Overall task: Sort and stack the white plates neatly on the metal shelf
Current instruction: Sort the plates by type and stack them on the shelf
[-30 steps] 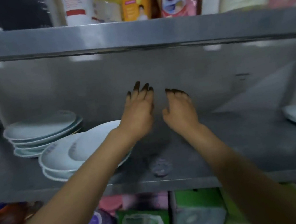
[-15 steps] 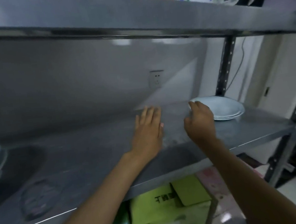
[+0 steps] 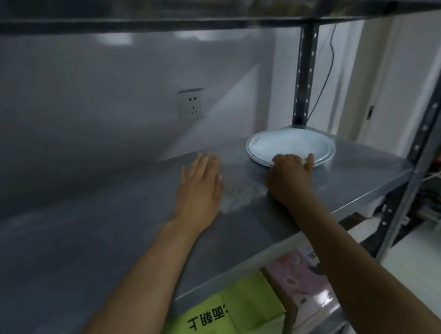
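I see my right hand point(image 3: 290, 175) with fingers point(image 3: 283, 160) gripping the near rim of the small stack of round white plates point(image 3: 289, 146), far right on the grey metal shelf point(image 3: 112, 251). Left hand point(image 3: 198, 189) lies flat, fingers spread, left of the plates, holding nothing.

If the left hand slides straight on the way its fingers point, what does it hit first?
Probably nothing on the shelf: the left hand points at the back wall, left of the plates. Depth is unclear.

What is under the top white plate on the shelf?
At least one more white plate shows beneath the top plate, resting on the metal shelf. The right hand covers the near rims, hiding any further plates.
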